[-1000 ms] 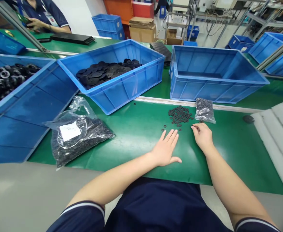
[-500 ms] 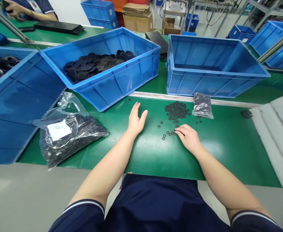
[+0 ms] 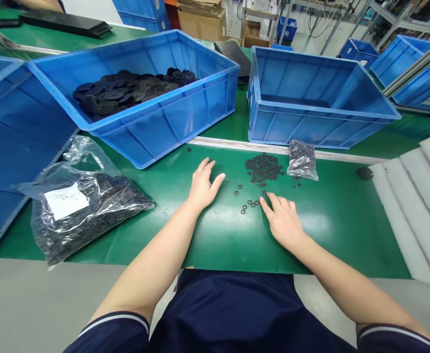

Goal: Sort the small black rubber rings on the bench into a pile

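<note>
My right hand (image 3: pixel 283 218) rests over the green mat with thumb and fingers apart, its fingertips beside a few loose black rubber rings (image 3: pixel 253 203). Nothing shows in its grasp. Just beyond lies a pile of small black rings (image 3: pixel 265 167). My left hand (image 3: pixel 203 187) is spread on the mat to the left of the rings, thumb out, holding nothing. A small clear bag of tiny dark parts (image 3: pixel 302 160) lies right of the pile. To the left of my left hand slumps a large clear bag (image 3: pixel 100 218) filled with black parts, a white label on it.
Behind the mat stands a blue bin (image 3: pixel 196 105) holding black discs (image 3: pixel 126 90). Another blue bin (image 3: pixel 321 125) stands right of it, and a third blue bin (image 3: pixel 19 147) is at the left. White foam sheets (image 3: pixel 417 206) line the right edge. A person's arm shows at the far upper left.
My right hand has opened from a pinch at the loose rings, its thumb and fingers spreading apart. My left hand has stayed almost in place. The view has shifted slightly.
</note>
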`<state>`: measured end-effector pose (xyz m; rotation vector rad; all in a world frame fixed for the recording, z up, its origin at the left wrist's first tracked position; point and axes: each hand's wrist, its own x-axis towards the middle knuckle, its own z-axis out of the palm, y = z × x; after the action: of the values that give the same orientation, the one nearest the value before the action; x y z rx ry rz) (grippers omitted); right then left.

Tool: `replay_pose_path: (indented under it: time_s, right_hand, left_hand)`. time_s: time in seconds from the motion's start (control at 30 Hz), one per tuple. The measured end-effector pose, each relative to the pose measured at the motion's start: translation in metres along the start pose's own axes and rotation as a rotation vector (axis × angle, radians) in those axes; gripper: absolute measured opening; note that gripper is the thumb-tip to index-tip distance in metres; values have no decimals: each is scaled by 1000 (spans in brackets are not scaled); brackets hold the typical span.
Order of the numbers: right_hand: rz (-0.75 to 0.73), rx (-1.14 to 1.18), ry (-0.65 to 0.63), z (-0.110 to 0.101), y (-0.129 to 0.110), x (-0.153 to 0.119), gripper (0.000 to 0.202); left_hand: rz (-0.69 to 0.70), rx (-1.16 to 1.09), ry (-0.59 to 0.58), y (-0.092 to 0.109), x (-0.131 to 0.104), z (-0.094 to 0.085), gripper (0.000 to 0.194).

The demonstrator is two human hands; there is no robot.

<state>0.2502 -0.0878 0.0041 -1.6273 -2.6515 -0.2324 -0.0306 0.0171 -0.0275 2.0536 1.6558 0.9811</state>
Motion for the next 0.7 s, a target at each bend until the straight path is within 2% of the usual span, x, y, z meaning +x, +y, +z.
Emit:
replay_pose_path:
  time_s: [0.17,0.27,0.37,0.47,0.57,0.63,0.7]
  right_hand:
    - [61,46,69,2,7,22,59]
    - [108,122,99,9,19,41,61]
    - [141,187,154,16,31,49,54]
    - [207,234,256,19,45,41,44]
    - [376,274,334,20,64,25,33]
    - [461,310,337,22,76,17,33]
    - [480,367,319,26,84,14,31]
  left_hand:
    - [-24,-19,27,-2,0,1,76]
    - [-20,-16,29,-3,1,2,75]
    - [-8,-12,38,-3,0,2,72]
    - [-19,-10,40,-5,0,4,71]
    - [-35,-14,35,-8,1,5,73]
    - [-24,-8,40,-7,1,3,74]
    - [51,19,30,2,-1,0,71]
